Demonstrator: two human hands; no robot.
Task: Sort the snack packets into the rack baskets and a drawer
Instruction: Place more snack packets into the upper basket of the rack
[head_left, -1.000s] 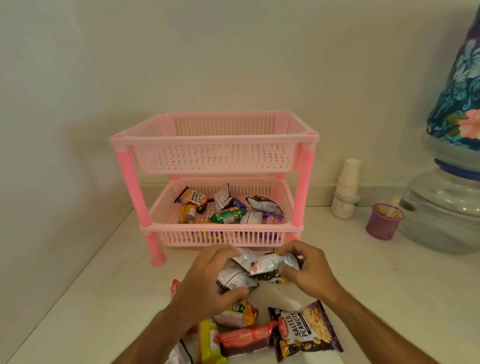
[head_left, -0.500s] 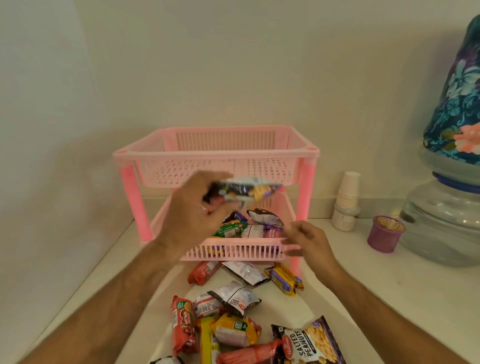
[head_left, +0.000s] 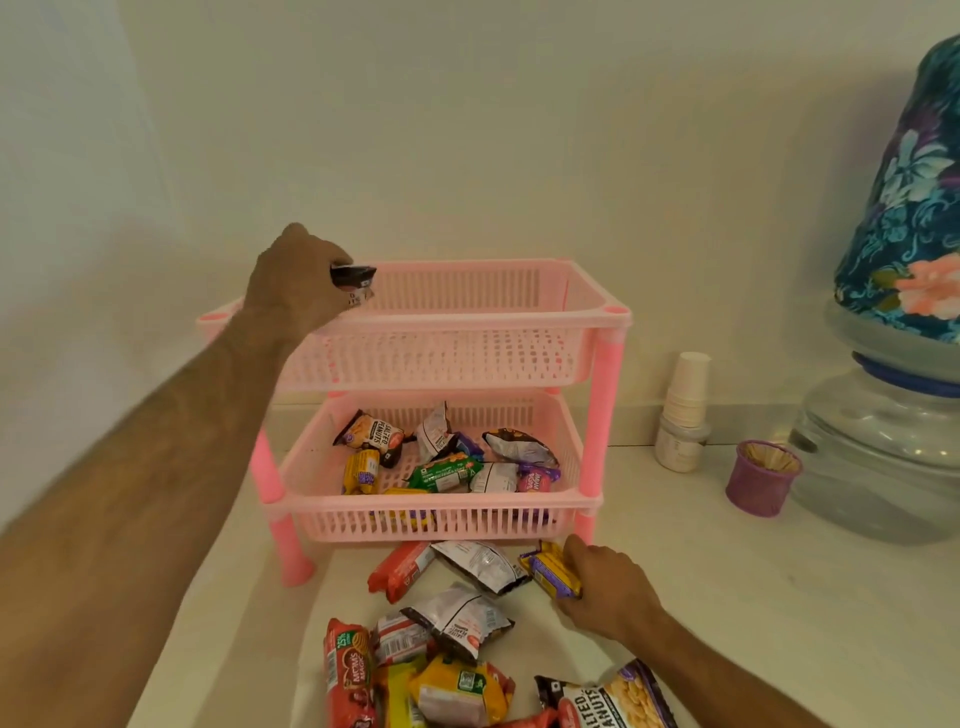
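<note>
A pink two-tier rack stands on the counter against the wall. My left hand (head_left: 296, 280) is raised over the left end of the top basket (head_left: 467, 322) and grips a small dark snack packet (head_left: 353, 278). No other packet shows in the top basket. The bottom basket (head_left: 441, 512) holds several packets. My right hand (head_left: 608, 587) rests on the counter by the rack's front right leg, fingers on a yellow-and-purple packet (head_left: 553, 569). A pile of loose packets (head_left: 441, 634) lies in front of the rack.
A stack of paper cups (head_left: 685, 400) on a white jar, a purple mesh cup of sticks (head_left: 761, 486) and a water dispenser (head_left: 893, 405) under a floral cover stand at the right. Walls close in behind and to the left. A salted peanuts bag (head_left: 613, 699) lies at the near edge.
My left hand has lifted the dark packet from the pile up to the top basket's left end. My right hand dropped to the counter onto the yellow-and-purple packet.
</note>
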